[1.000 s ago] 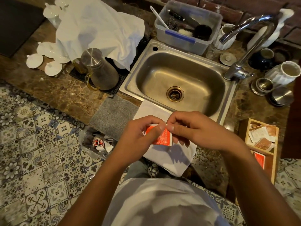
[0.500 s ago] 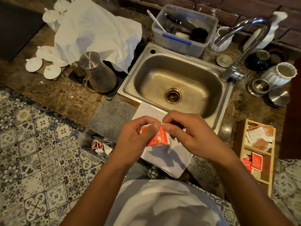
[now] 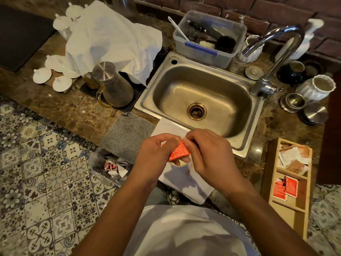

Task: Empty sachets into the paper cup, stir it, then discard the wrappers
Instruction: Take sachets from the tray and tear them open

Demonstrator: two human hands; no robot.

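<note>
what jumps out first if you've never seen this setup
Both hands, left hand and right hand, pinch a red sachet at bottom centre, just in front of the steel sink. At far left a white cloth drapes over crockery; at right a wooden tray holds more sachets.

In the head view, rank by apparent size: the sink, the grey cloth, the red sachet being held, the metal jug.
1. Sink
2. Grey cloth and metal jug: look alike, left unranked
3. Red sachet, though nearest the camera and partly hidden by both hands
</note>
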